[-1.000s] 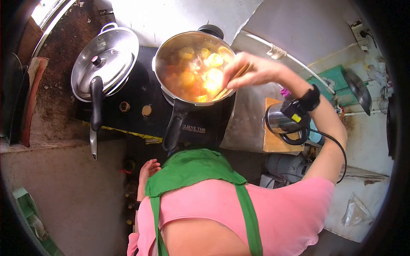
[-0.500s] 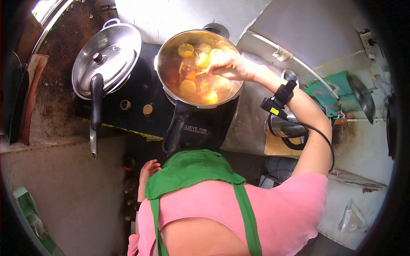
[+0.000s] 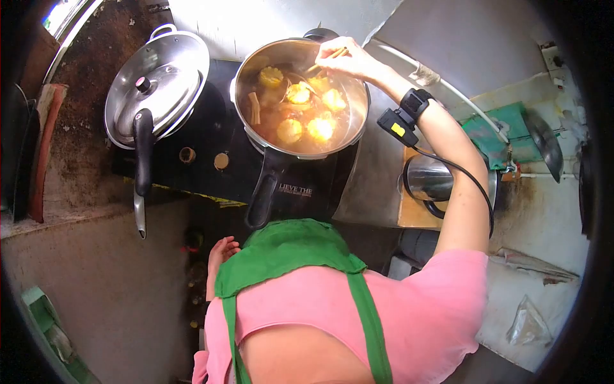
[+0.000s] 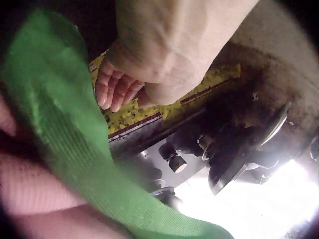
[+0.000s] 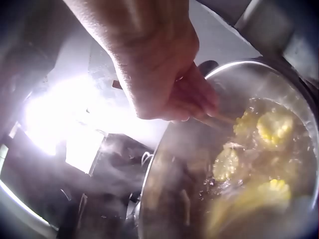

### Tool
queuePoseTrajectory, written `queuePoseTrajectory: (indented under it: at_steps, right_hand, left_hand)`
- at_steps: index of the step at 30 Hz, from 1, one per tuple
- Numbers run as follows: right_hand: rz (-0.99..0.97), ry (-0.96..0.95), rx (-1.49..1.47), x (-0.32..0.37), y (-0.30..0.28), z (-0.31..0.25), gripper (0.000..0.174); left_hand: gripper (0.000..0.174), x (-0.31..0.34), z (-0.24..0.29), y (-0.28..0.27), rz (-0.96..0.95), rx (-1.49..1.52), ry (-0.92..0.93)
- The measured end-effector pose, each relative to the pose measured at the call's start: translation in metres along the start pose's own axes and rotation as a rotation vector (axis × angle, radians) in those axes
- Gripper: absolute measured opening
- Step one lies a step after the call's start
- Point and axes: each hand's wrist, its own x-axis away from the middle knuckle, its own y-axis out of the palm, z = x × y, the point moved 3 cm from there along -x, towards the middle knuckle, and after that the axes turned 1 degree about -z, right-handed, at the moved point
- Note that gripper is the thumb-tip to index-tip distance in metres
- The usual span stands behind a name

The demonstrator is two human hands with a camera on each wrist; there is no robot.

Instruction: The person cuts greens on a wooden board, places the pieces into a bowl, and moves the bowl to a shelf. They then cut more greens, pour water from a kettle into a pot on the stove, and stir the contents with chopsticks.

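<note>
A deep steel pot (image 3: 307, 155) with a black handle (image 3: 261, 200) stands on the black stove. Several yellow corn pieces (image 3: 290, 130) lie in its steaming broth. My right hand (image 3: 344, 59) is over the pot's far right rim and grips a pair of wooden chopsticks (image 3: 313, 68). In the right wrist view the chopsticks (image 5: 219, 119) slant from under the fingers down to the broth, near the corn (image 5: 275, 127). Low beside the green apron (image 3: 288, 249), my left hand (image 3: 224, 248) hangs with loosely bent fingers and holds nothing; the left wrist view shows its fingers (image 4: 117, 89) near the apron.
Left of the pot, a steel pan (image 3: 115, 121) with a lid (image 3: 163, 96) stands on the stove, its black handle toward me. Two round knobs (image 3: 221, 160) sit at the stove's front. A steel kettle (image 3: 432, 182) rests on a wooden board (image 3: 412, 214) at the right.
My right hand has moved from the pot's near right rim across the broth to its far right side, chopsticks in grip. Corn pieces have shifted in the broth. The left hand stays put.
</note>
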Motion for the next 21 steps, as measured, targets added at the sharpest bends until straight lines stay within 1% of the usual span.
queuePoseTrajectory:
  at_steps: [2,3,5,6,9,10,12,15,16,17,19,21]
  right_hand:
    - [-0.054,0.194,-0.222,0.004,0.009,0.01,0.015]
    - [-0.056,0.192,-0.22,0.006,0.009,0.008,0.015]
    - [-0.108,0.328,-0.313,0.016,0.008,0.005,0.014]
    - [-0.17,0.335,-0.289,0.019,0.008,0.006,0.014]
    - [-0.203,0.297,-0.332,0.031,0.011,-0.011,0.015]
    - [-0.227,0.3,-0.293,0.035,0.005,-0.026,0.015]
    - [-0.206,0.275,-0.269,0.04,-0.012,-0.059,0.015]
    - [-0.198,0.247,-0.182,0.053,-0.035,-0.118,0.015]
    - [-0.272,0.228,-0.271,0.059,-0.033,-0.13,0.014]
    - [-0.386,0.255,-0.299,0.065,-0.026,-0.136,0.014]
    - [-0.494,0.142,-0.314,0.073,0.004,-0.124,0.013]
    - [-0.481,0.083,-0.284,0.077,0.029,-0.098,0.013]
  left_hand:
    - [0.029,-0.001,0.001,-0.002,0.008,-0.009,0.001]
    - [0.029,-0.002,0.002,-0.003,0.007,-0.006,0.002]
    - [0.029,0.001,0.002,-0.006,0.033,0.039,-0.008]
    - [0.029,0.0,0.001,-0.008,0.031,0.037,-0.009]
    - [0.028,-0.005,0.002,-0.009,0.012,0.005,-0.01]
    - [0.028,-0.005,0.004,-0.009,0.001,-0.017,0.001]
    - [0.027,-0.003,0.01,-0.005,-0.013,-0.04,0.011]
    - [0.027,0.002,0.016,0.0,0.015,0.011,0.005]
    - [0.026,0.001,0.017,-0.001,0.009,-0.005,0.009]
    - [0.026,-0.001,0.018,-0.001,0.003,-0.021,0.014]
    - [0.026,0.0,0.021,0.0,0.001,-0.029,0.014]
    - [0.026,-0.001,0.021,0.003,0.0,-0.035,0.015]
